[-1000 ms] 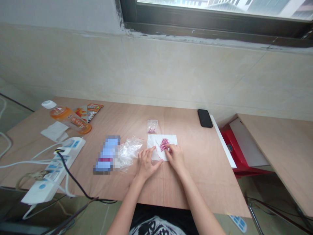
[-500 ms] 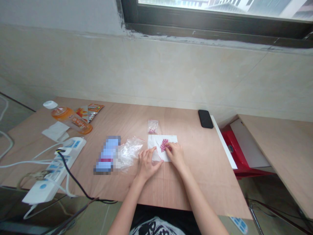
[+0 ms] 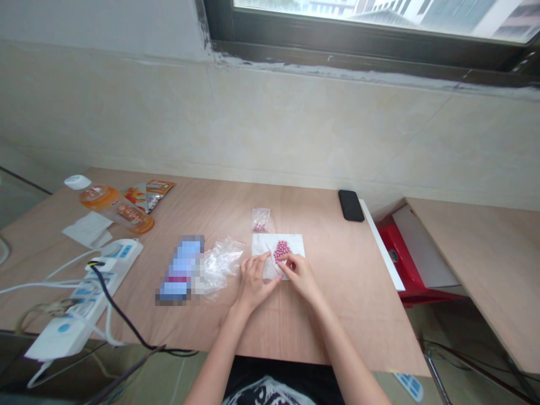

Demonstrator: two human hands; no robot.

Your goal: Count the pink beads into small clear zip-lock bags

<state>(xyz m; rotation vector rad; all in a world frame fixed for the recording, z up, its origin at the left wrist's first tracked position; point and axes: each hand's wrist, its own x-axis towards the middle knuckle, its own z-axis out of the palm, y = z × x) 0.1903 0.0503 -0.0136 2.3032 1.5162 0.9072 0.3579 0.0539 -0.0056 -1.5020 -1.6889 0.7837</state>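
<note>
A heap of small round pink beads (image 3: 282,249) lies on a white sheet of paper (image 3: 297,243). My left hand (image 3: 253,279) rests at the paper's left side, thumb and forefinger spread across the red-edged mouth of a small clear zip bag (image 3: 269,271) and holding it there. Much of this bag is hidden by the hand. At the lower edge of the heap, beside the bag's mouth, my right hand (image 3: 298,274) has thumb and forefinger pinched together, seemingly on a single pink bead. Behind the paper lies another zip bag (image 3: 261,220) with several pink beads inside.
Crumpled clear plastic bags (image 3: 221,264) and a blurred-out phone (image 3: 181,269) lie left of my hands. Farther left are a power strip (image 3: 90,298) with cables, an orange bottle (image 3: 120,209), a tissue (image 3: 88,229) and a snack packet (image 3: 158,193). A black phone (image 3: 351,205) lies at the right.
My right hand has moved from the bead heap slightly toward me and left, to the mouth of the zip bag. My left hand keeps its place there. The camera has shifted slightly.
</note>
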